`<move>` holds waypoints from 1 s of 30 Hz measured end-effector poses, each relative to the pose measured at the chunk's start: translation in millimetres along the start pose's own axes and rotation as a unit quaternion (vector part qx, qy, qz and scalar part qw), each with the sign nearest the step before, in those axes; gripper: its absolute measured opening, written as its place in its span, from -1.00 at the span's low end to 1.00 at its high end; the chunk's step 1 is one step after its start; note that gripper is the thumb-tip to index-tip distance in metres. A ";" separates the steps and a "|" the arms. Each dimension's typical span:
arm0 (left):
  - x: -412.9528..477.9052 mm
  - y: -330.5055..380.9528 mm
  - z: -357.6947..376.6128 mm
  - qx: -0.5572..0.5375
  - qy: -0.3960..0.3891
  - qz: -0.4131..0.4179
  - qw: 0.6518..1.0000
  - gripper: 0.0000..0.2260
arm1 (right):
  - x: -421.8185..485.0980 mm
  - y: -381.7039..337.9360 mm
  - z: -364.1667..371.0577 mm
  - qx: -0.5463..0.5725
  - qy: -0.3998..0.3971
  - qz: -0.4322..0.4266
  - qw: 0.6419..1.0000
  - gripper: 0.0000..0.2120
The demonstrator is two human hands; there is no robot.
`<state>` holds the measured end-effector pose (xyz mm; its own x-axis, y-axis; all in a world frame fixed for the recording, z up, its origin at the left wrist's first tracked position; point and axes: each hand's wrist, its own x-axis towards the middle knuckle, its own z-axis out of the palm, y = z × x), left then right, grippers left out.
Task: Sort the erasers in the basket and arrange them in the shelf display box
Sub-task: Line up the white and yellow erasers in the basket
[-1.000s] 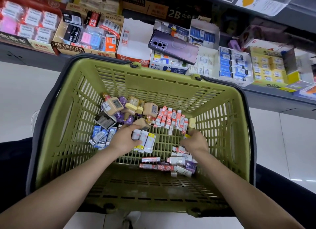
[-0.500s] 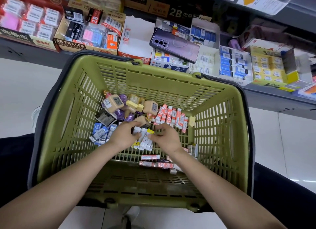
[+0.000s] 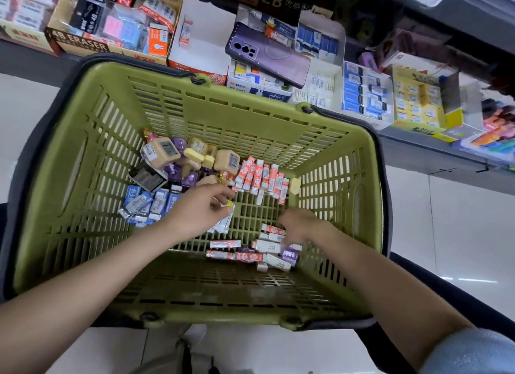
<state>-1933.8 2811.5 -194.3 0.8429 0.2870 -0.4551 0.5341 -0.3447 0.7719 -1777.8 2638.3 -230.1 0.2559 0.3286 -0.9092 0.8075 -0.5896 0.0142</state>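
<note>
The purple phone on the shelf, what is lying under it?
The purple phone lies face down across open display boxes of small packaged erasers, bridging two of them. Which erasers sit directly beneath its body cannot be seen; it covers them.

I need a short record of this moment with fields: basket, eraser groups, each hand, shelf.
basket: green basket, held in front of the shelf
eraser groups: blue erasers at left, red erasers at back, beige erasers at back left
left hand: left hand closed on white erasers
right hand: right hand reaching into mixed erasers
shelf: display boxes; phone on top
</note>
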 end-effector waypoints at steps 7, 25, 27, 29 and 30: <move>0.1 0.9 3.5 -0.037 -0.020 -0.006 0.999 -0.78 | -5.0 12.6 -5.7 0.065 -0.037 -0.046 0.996 -0.42; -6.1 8.4 1.0 -0.052 -0.003 -0.008 0.999 -0.83 | -13.9 -12.6 34.5 0.140 0.024 -0.124 0.982 -0.57; -7.3 8.1 -0.3 -0.058 -0.006 -0.012 0.998 -0.84 | -18.6 -6.8 27.2 0.185 0.004 -0.121 0.975 -0.54; -8.4 8.0 -1.5 -0.065 -0.006 -0.016 0.998 -0.84 | -23.6 -4.4 20.1 0.220 -0.028 -0.098 0.970 -0.51; -8.8 7.6 -1.7 -0.068 -0.005 -0.018 0.998 -0.84 | -26.4 -4.6 17.5 0.248 -0.040 -0.084 0.964 -0.50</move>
<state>-1937.2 2808.0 -183.7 0.8244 0.2871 -0.4877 0.5510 -0.2101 0.8076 -1797.5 2619.5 -213.5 0.0859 0.4043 -0.9106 0.4761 -0.8195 -0.3189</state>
